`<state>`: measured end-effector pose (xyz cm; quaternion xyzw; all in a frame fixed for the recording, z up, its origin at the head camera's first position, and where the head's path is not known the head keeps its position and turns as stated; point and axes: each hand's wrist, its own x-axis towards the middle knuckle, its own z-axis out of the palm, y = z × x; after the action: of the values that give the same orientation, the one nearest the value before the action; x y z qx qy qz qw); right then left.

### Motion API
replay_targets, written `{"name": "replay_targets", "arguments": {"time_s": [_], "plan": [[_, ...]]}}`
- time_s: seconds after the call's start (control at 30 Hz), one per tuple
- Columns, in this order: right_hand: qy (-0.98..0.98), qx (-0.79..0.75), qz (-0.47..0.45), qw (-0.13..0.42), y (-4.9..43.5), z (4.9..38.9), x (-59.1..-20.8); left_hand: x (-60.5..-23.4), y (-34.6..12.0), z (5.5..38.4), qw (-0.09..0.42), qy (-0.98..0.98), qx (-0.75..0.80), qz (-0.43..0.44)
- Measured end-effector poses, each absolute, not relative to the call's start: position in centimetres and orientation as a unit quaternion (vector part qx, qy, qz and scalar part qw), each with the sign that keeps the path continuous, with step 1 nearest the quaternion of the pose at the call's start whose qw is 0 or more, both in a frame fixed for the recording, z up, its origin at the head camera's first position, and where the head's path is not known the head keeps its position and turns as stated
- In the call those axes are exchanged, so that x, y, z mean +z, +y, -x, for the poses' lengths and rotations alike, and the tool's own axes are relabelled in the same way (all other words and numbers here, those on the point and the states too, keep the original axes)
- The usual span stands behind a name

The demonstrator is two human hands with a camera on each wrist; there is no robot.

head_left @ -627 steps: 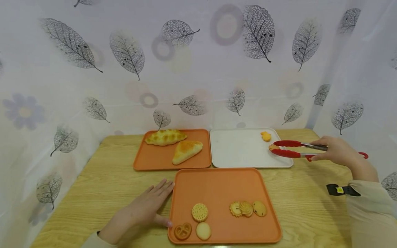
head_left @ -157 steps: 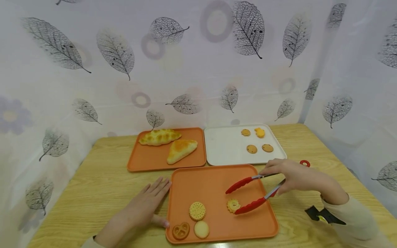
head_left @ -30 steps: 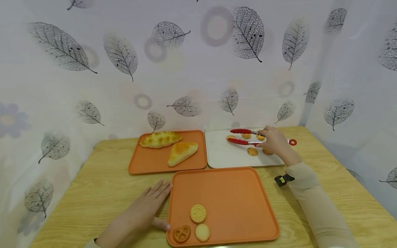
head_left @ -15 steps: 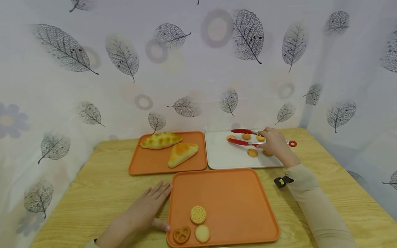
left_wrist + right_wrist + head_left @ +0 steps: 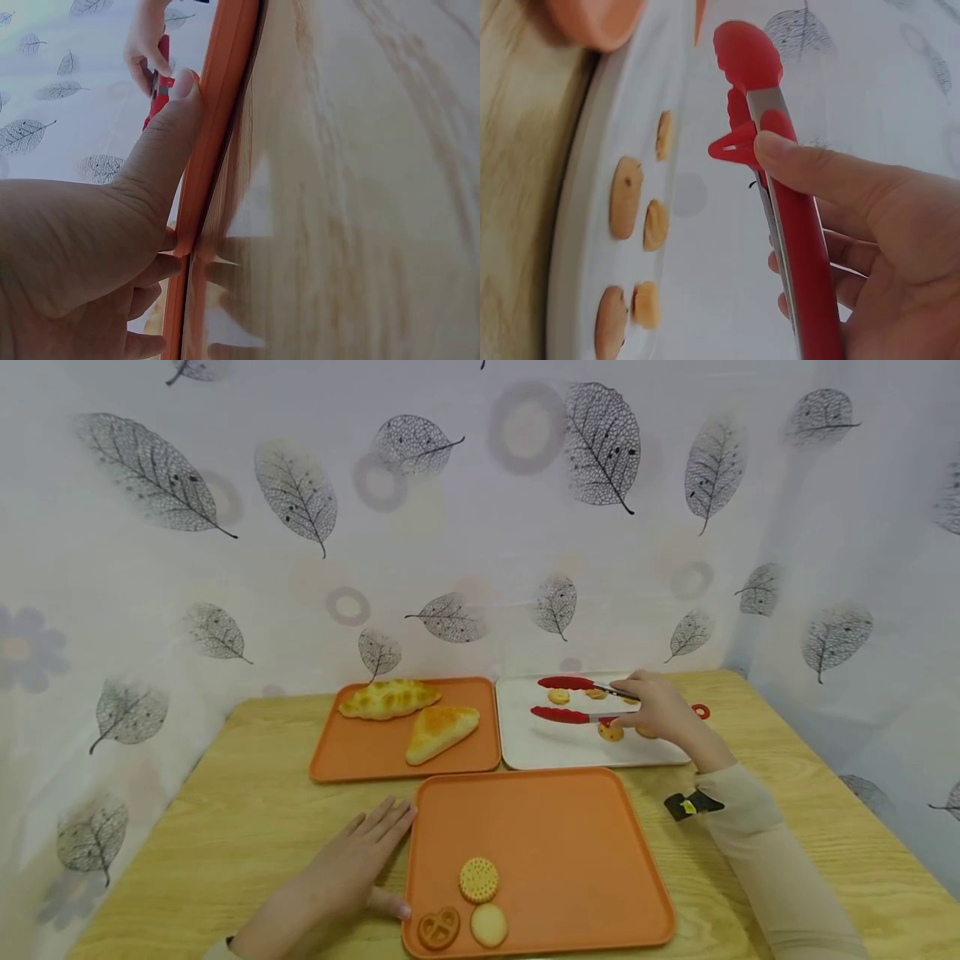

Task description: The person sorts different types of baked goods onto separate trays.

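Note:
My right hand (image 5: 663,714) grips a pair of tongs (image 5: 799,240) with red heads over the white tray (image 5: 525,745). The tong heads are spread apart with nothing between them. Just beyond them a small scalloped cookie (image 5: 558,696) lies on the tray. In the right wrist view, several cookies rest there, among them a flat speckled one (image 5: 625,197). My left hand (image 5: 341,872) lies with fingers stretched along the left rim of the front orange tray (image 5: 570,843), thumb (image 5: 161,146) touching that rim.
On the front tray sit a round dotted biscuit (image 5: 478,880), a plain round cookie (image 5: 489,926) and a pretzel-shaped one (image 5: 439,928). A rear orange tray (image 5: 345,756) bears a long braided bread (image 5: 390,699) and a triangular pastry (image 5: 442,733). A leaf-print curtain (image 5: 465,527) stands behind.
Cookies from the front tray's right side now lie on the white tray. Since half a second ago, the tongs have spread wider and come off the scalloped cookie. My left hand stays put.

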<state>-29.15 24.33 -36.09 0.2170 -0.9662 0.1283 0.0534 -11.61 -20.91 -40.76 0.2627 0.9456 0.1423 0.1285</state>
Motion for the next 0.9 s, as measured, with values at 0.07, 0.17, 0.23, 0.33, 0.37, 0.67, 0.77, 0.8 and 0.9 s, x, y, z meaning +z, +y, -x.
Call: {"name": "replay_targets", "arguments": {"time_s": [0.07, 0.17, 0.23, 0.33, 0.37, 0.67, 0.77, 0.8, 0.9], "plan": [[-0.961, 0.152, -0.228, 0.04, 24.2, 28.9, -35.9, -40.7, -20.9, 11.6, 0.126, 0.945, 0.143, -0.264], [-0.951, 0.179, -0.249, 0.031, 23.9, 28.5, -35.6, -40.7, -21.0, 11.6, 0.126, 0.945, 0.145, -0.265], [-0.944, 0.188, -0.268, 0.029, 23.7, 28.2, -35.4, -40.7, -21.0, 11.6, 0.129, 0.946, 0.144, -0.262], [-0.932, 0.194, -0.304, 0.023, 23.3, 27.7, -35.1, -40.7, -21.0, 11.6, 0.135, 0.945, 0.144, -0.26], [-0.928, 0.195, -0.315, 0.021, 23.2, 27.5, -35.0, -40.6, -21.0, 11.6, 0.136, 0.945, 0.144, -0.26], [-0.901, 0.208, -0.38, -0.008, 21.3, 26.0, -34.0, -40.5, -21.1, 12.0, 0.132, 0.947, 0.134, -0.262], [-0.896, 0.215, -0.388, -0.028, 20.8, 25.4, -33.8, -40.5, -21.1, 12.0, 0.134, 0.946, 0.133, -0.263], [-0.893, 0.217, -0.394, -0.032, 20.7, 25.3, -33.8, -40.5, -21.1, 12.0, 0.134, 0.946, 0.133, -0.263], [-0.879, 0.218, -0.422, -0.032, 20.2, 24.8, -33.7, -40.6, -21.1, 11.9, 0.138, 0.946, 0.136, -0.261]]}}
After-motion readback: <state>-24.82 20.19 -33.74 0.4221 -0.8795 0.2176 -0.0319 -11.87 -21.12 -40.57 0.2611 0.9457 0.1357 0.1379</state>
